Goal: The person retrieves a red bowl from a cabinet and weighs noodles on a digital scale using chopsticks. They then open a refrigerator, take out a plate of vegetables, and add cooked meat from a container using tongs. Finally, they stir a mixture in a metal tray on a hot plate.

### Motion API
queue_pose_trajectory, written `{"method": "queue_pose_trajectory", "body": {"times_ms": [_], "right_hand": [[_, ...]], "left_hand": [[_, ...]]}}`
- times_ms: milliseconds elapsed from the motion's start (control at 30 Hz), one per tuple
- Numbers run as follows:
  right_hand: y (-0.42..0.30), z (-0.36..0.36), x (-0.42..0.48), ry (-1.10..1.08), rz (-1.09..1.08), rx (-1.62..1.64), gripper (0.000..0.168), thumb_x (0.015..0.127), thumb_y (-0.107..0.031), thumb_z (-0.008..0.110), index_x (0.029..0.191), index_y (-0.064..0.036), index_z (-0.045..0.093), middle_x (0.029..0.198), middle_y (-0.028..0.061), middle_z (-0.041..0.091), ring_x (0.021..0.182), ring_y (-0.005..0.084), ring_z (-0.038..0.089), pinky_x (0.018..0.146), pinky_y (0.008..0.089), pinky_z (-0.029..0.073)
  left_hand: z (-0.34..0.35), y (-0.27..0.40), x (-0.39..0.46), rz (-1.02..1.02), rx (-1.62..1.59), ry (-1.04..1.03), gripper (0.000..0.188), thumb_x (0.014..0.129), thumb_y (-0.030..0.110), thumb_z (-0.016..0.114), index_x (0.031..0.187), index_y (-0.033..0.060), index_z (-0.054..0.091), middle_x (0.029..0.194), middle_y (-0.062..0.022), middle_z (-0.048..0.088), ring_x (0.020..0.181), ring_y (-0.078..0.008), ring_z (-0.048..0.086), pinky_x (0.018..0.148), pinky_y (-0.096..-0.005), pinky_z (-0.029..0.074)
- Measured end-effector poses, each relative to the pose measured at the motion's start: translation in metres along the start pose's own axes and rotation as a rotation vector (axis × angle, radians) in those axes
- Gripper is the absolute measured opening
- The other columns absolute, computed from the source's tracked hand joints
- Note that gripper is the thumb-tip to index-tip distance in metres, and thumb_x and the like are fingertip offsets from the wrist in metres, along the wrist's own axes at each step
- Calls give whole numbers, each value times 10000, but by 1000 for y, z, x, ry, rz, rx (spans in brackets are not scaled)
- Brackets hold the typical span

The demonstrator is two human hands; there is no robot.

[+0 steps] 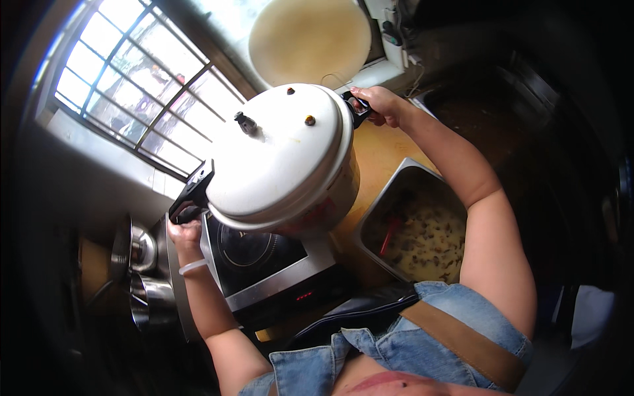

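A large silver pressure cooker (277, 158) with its lid on is held between my two hands, tilted in the view. My left hand (186, 231) grips the black handle (195, 188) on its left side. On the far right side, my right hand (379, 105) is closed around the other black handle (357, 110). A pressure valve (244, 123) and two small fittings stand up from the lid. Partly below the cooker lies an induction cooktop (262, 282) with a black glass top and red lit digits on its front. Whether the cooker's base touches anything is hidden.
A rectangular metal pan (369, 230) of pale liquid with brown pieces and a red utensil (389, 237) stands right of the cooktop. Metal pots (153, 302) are at left. A barred window (143, 79), a round board (309, 39) and cords (413, 74) are beyond.
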State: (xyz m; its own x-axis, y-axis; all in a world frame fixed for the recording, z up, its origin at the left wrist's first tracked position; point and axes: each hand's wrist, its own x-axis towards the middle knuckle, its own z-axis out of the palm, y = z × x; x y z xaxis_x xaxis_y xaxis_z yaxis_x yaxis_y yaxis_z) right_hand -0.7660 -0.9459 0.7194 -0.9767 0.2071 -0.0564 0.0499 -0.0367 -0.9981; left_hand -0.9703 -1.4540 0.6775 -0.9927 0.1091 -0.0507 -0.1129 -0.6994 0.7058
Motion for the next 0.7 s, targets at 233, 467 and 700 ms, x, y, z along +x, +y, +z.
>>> {"method": "queue_pose_trajectory", "body": {"times_ms": [233, 467, 700], "right_hand": [[18, -55, -36, 239, -15, 91, 389, 898, -428, 414, 671, -122, 493, 455, 5, 334, 369, 114, 266, 369, 267, 191], [41, -100, -47, 387, -82, 128, 384, 887, -444, 427, 712, -110, 497, 477, 4, 354, 361, 120, 304, 357, 273, 206], [59, -130, -56, 558, -127, 180, 386, 896, -425, 425, 710, -93, 487, 454, -5, 363, 314, 107, 285, 316, 261, 182]], "left_hand": [[89, -44, 85, -148, -22, -87, 355, 819, 218, 375, 903, -59, 581, 807, -177, 618, 706, -321, 597, 640, -431, 513], [148, -114, 137, -267, -111, -118, 441, 899, 318, 308, 1075, -31, 510, 1082, -217, 552, 1008, -374, 532, 897, -577, 405], [223, -165, 117, -286, -68, -22, 492, 896, 350, 253, 1154, -29, 432, 1126, -218, 513, 1041, -403, 497, 892, -608, 382]]}}
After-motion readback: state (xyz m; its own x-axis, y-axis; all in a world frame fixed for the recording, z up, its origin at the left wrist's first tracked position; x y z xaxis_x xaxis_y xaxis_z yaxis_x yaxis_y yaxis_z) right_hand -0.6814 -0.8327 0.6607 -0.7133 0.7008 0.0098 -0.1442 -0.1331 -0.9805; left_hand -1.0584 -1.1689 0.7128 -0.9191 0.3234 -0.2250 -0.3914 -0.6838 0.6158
